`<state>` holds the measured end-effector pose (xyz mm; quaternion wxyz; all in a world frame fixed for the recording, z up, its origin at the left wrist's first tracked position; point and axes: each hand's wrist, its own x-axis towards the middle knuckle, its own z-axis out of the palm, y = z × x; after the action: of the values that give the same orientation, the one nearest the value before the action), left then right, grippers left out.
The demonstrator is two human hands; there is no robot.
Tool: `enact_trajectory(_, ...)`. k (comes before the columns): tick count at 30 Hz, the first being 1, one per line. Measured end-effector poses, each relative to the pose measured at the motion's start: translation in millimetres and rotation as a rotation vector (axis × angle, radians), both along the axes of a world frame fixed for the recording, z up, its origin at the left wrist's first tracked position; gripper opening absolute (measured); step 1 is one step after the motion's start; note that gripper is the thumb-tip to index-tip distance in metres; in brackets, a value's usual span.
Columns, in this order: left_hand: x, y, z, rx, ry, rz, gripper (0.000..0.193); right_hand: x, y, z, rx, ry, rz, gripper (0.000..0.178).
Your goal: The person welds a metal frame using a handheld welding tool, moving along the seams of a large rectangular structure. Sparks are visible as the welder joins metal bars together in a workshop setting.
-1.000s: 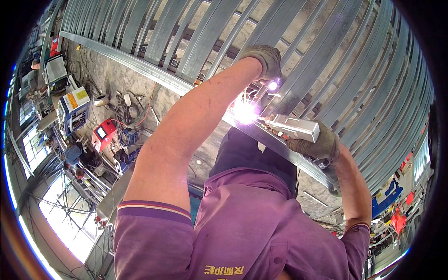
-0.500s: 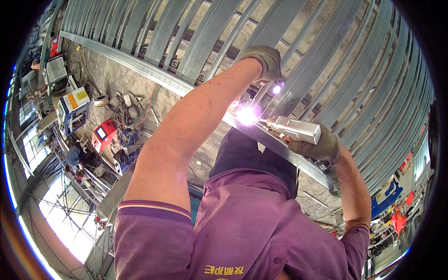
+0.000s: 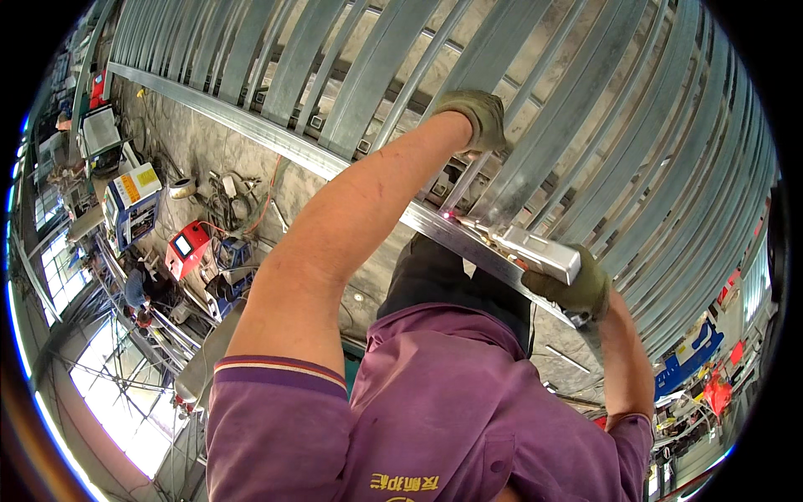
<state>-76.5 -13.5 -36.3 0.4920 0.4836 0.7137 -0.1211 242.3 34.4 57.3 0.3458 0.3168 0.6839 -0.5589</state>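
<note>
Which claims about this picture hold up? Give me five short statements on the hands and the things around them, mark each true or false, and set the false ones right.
1. The right hand holds a silver handheld torch. True.
2. The left hand is bare. False: it wears a glove.
3. A small pinkish glow shows just off the front end of the torch. True.
4. The metal slats are bright yellow. False: they are grey.
5. The red machine with a light screen is at the right edge of the picture. False: it is on the left side.
</note>
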Motion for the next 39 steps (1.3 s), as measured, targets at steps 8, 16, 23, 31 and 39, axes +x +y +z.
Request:
enact_trajectory(8,-4.6,-6.2,5.8,0.001,-0.074,0.028,0.045,-9.5,-15.9,59.9,0.102,0.514,0.089,0.038)
enact_trajectory(16,-71.8,-47.0,28.6,0.117,0.231,0.030,0.063,-67.1,-16.4,34.8,-0.057,0.299,-0.071,0.051)
enact_trajectory(23,-75.9,-58.9,10.0,0.083,0.162,-0.031,0.059,-53.7,-12.3,0.8,-0.084,0.290,-0.187,0.046)
enact_trajectory(31,-80.8,-64.9,6.3,0.133,0.149,0.043,0.061,-88.3,-2.7,21.0,-0.162,0.179,-0.225,0.052)
enact_trajectory(39,-80.7,-57.8,10.4,0.086,0.070,0.076,0.050,-107.2,-1.1,32.3,-0.128,0.011,-0.194,0.054)
